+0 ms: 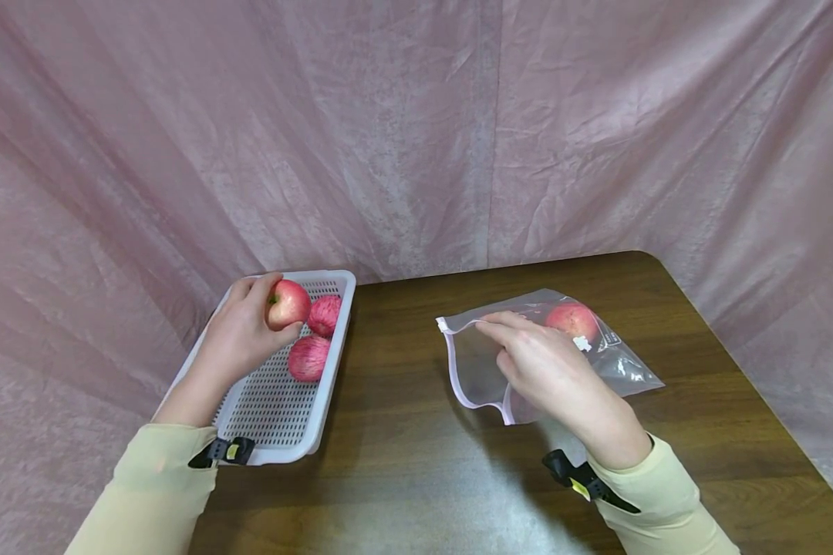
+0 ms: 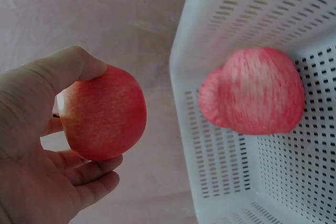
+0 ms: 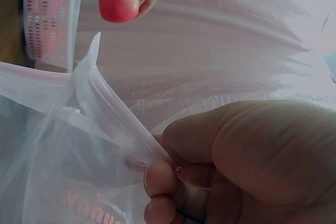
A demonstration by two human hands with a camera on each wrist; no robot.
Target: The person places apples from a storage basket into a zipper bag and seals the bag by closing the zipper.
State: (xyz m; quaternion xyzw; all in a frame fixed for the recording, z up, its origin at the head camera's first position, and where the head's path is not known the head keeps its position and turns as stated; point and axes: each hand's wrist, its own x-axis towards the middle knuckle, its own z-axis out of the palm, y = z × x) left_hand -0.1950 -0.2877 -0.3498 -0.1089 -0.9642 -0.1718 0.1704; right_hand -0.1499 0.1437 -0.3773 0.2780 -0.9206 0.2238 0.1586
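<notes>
My left hand [image 1: 246, 327] grips a red apple [image 1: 288, 304] between thumb and fingers, raised over the white basket [image 1: 350, 308]. In the left wrist view this apple [image 2: 107, 114] shows its stem toward the palm. Two more apples, one [image 1: 325, 315] behind the other [image 1: 308, 358], lie inside the basket along its right side. On the right, my right hand [image 1: 541, 370] pinches the edge of a clear zip bag [image 1: 475, 366] near its opening. The bag's mouth gapes toward the left, and an apple [image 1: 572, 321] lies inside at its far end.
The basket stands at the left of a brown wooden table [image 1: 403, 432], with bare wood between it and the bag. A pink curtain [image 1: 416, 139] hangs right behind the table's back edge. Black straps [image 1: 232, 450] circle both sleeves' cuffs.
</notes>
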